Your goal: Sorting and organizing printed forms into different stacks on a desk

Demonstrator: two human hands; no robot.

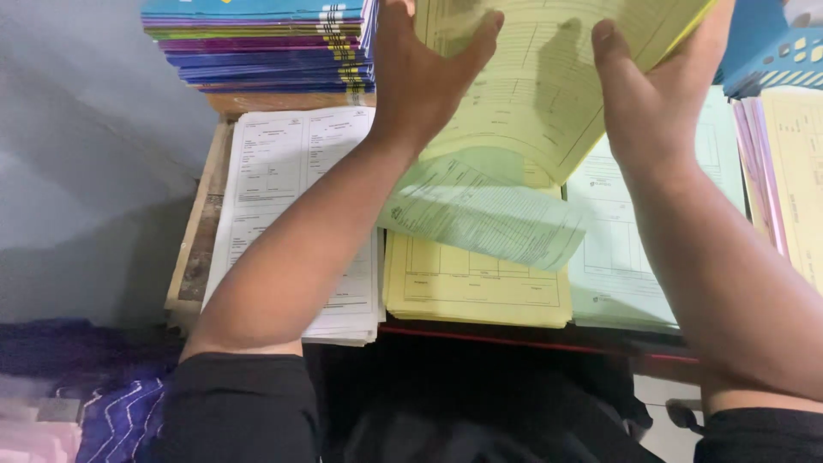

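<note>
Both hands hold up a sheaf of printed form sheets. My left hand [429,73] grips its left side and my right hand [651,94] grips its right side. The top sheet is yellow [540,77], and a pale green sheet [484,214] droops from underneath it. Below lie three piles of forms on a wooden table: a white pile [283,189] at left, a yellow pile [476,287] in the middle, a green pile [621,249] at right.
A stack of colourful booklets [266,47] sits at the back left. A blue plastic basket [771,47] stands at the back right, above pink and yellow sheets [784,171]. The table's wooden edge [193,249] meets a grey wall. Striped blue cloth [120,411] lies lower left.
</note>
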